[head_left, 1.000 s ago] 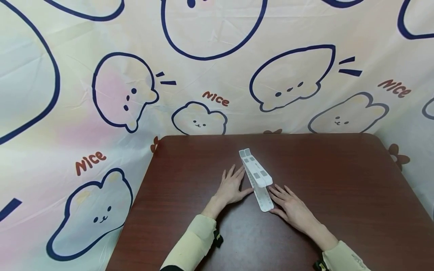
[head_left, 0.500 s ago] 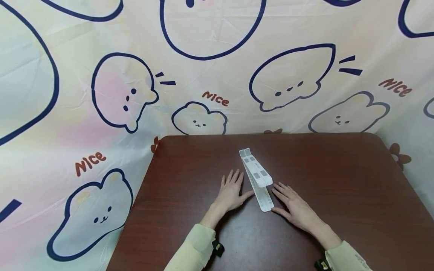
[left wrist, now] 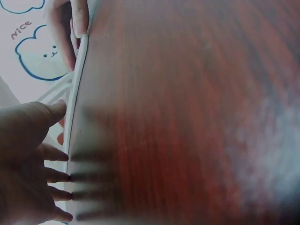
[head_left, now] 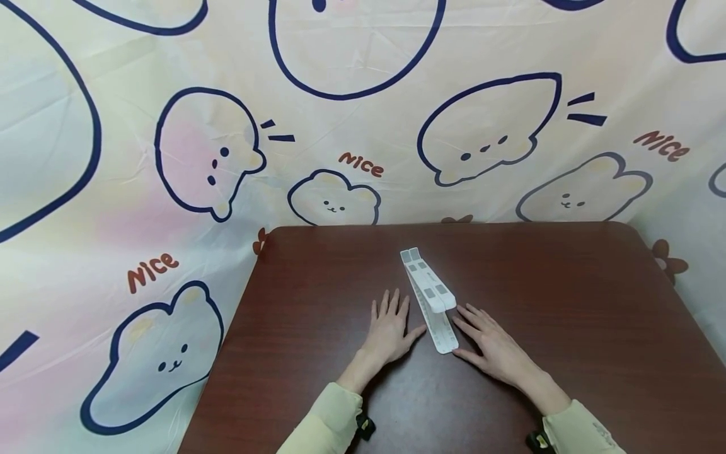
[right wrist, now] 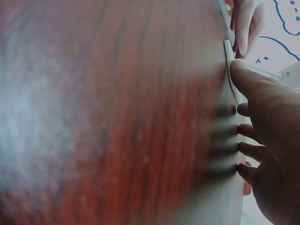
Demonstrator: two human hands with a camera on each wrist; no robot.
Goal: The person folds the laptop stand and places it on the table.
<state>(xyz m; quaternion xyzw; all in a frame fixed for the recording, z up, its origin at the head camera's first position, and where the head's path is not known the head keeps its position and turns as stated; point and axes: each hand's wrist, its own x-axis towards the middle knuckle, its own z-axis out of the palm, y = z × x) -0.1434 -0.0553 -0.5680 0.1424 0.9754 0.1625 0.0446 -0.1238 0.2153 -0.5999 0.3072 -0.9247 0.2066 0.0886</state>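
Note:
A white folding laptop stand [head_left: 429, 284] with grey pads stands on the brown table [head_left: 556, 302], angled from back left to front right. Its upper part is raised over a flat base, making a wedge. My left hand [head_left: 386, 334] rests on the table to its left, fingers spread, thumb tip close to the base edge. On the other side lies my right hand [head_left: 499, 353], fingers straight, thumb tip right at the front end of the base. In the left wrist view, the stand's slanted arm [left wrist: 56, 90] shows beyond my left thumb.
A cloth backdrop [head_left: 482, 38] with cartoon outlines hangs behind the table's far edge and along its left side. A small black device [head_left: 365, 427] is strapped under my left cuff, and another [head_left: 537, 441] sits at my right cuff.
My left hand has drawn back slightly toward me, its fingers now farther from the stand. My right hand has shifted a little to the right. The stand has stayed in place.

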